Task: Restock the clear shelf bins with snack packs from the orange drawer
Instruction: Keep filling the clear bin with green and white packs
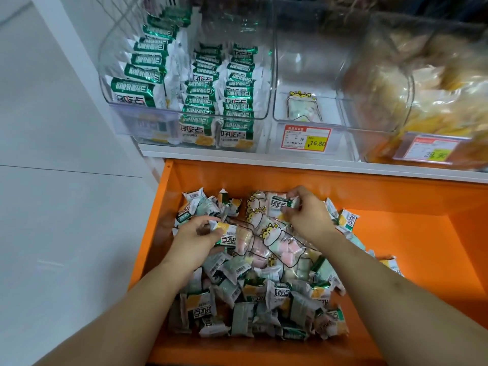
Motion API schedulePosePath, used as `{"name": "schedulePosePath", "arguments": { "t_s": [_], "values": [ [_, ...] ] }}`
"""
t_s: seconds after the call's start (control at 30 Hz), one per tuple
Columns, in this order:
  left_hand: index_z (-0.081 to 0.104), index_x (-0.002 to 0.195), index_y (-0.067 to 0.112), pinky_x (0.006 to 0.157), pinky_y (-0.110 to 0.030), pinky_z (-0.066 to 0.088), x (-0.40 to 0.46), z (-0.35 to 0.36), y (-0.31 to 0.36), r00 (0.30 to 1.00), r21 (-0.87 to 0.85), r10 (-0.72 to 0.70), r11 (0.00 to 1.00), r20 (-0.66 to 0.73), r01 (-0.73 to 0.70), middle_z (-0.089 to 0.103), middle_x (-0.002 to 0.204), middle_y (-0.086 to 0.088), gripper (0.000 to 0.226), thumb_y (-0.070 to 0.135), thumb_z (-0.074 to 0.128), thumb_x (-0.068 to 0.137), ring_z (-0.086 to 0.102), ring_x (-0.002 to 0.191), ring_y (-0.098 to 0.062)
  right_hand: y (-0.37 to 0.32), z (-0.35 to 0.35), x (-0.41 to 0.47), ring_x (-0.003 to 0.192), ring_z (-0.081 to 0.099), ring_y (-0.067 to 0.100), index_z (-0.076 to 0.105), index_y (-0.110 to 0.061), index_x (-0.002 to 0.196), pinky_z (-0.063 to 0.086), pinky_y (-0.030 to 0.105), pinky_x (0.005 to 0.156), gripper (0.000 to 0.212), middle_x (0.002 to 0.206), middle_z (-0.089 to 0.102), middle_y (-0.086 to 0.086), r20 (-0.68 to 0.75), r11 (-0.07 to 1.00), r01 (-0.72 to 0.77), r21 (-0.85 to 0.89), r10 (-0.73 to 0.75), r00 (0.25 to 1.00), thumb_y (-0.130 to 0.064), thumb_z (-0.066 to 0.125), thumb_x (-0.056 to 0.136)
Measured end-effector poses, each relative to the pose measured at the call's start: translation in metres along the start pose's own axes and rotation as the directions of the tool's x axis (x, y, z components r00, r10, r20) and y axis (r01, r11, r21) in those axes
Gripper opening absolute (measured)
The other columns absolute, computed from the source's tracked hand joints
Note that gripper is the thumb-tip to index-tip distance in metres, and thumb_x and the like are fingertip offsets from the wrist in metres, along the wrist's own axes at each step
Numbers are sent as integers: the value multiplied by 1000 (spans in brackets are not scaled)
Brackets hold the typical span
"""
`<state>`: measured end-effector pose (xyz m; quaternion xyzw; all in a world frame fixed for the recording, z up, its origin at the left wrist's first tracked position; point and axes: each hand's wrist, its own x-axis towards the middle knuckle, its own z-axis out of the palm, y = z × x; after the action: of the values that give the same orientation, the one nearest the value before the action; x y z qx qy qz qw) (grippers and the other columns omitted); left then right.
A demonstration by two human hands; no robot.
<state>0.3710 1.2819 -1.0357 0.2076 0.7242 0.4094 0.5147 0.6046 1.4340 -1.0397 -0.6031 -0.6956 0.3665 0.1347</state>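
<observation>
Orange drawer (290, 178): green-and-white snack packs (277, 294) heaped uncounted, plus clear marshmallow bags. Left hand (195, 240) grips one pack (224, 233); right hand (307, 215) pinches another (284, 203). Three clear bins (273, 75) above. Price tags: two, one reading "16.80" (306, 138).

Bright even indoor light, soft shadows under forearms, glare on clear bins (274, 75), upper right blurred and dim, wide-angle bending at edges
</observation>
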Motion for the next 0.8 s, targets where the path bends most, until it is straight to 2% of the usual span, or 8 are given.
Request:
{"name": "schedulePosePath", "arguments": {
  "t_s": [0.13, 0.27, 0.33, 0.4, 0.47, 0.57, 0.67, 0.8],
  "values": [
    [70, 119, 19, 82, -36, 65, -19, 6, 12, 998, -157, -56, 986, 20, 59, 59, 122, -2, 23, 9, 71, 98, 66, 109, -22, -42, -12, -31, 46, 54, 7, 70, -25, 117, 45, 26, 48, 23, 80, 59, 5, 199, 967, -32, 254, -19, 980, -20, 78, 95],
    [65, 122, 18, 84, -43, 64, -44, 3, 35, 995, -174, -68, 982, 73, 79, 60, 122, -1, 29, 9, 73, 96, 67, 110, -29, -76, -22, -69, 59, 61, 8, 71, -19, 115, 49, 24, 55, 25, 75, 63, -1, 307, 920, -39, 390, -91, 947, -15, 81, 92],
    [63, 127, 12, 82, -44, 65, -59, -1, 50, 986, -192, -57, 978, 156, 87, 68, 121, -12, 42, -2, 74, 89, 73, 104, -39, -87, -29, -84, 65, 64, 10, 68, -21, 118, 47, 22, 53, 30, 88, 72, 6, 311, 931, -29, 363, -92, 946, -20, 82, 92],
    [61, 133, 1, 92, -46, 60, -69, -5, 63, 976, -187, -26, 980, 215, 68, 70, 118, -28, 56, -8, 76, 80, 73, 96, -40, -97, -43, -96, 62, 62, 7, 63, -19, 121, 44, 19, 50, 35, 90, 73, 4, 283, 927, -19, 374, -94, 955, -24, 82, 92],
    [70, 121, -1, 91, -45, 54, -86, -9, 79, 967, -136, 36, 991, 254, -1, 72, 115, -31, 37, -9, 72, 85, 68, 92, -36, -109, -61, -107, 57, 59, 2, 61, -18, 118, 44, 18, 52, 34, 76, 71, -9, 242, 908, 1, 418, -112, 964, -24, 82, 92],
    [79, 107, 6, 83, -41, 51, -111, -13, 101, 952, -88, 118, 991, 284, -97, 78, 106, -21, 19, -3, 68, 93, 70, 88, -27, -121, -88, -124, 65, 57, 8, 64, -19, 111, 45, 28, 72, 29, 65, 61, -15, 203, 896, 70, 438, -174, 964, -26, 83, 90],
    [80, 108, 8, 73, -33, 57, -138, -15, 124, 937, -147, 165, 981, 309, -124, 79, 100, -15, 18, 5, 65, 99, 73, 81, -21, -130, -108, -139, 75, 55, 16, 67, -21, 111, 46, 38, 81, 30, 74, 53, 1, 213, 881, 134, 454, -253, 944, -26, 85, 88],
    [79, 112, 9, 89, -47, 63, -157, -26, 142, 923, -149, 151, 983, 355, -104, 77, 112, -20, 20, 18, 63, 104, 75, 94, -38, -137, -122, -154, 76, 60, 24, 72, -22, 109, 55, 42, 75, 29, 106, 63, 26, 232, 882, 214, 420, -333, 914, -15, 87, 85]
  ]
}}
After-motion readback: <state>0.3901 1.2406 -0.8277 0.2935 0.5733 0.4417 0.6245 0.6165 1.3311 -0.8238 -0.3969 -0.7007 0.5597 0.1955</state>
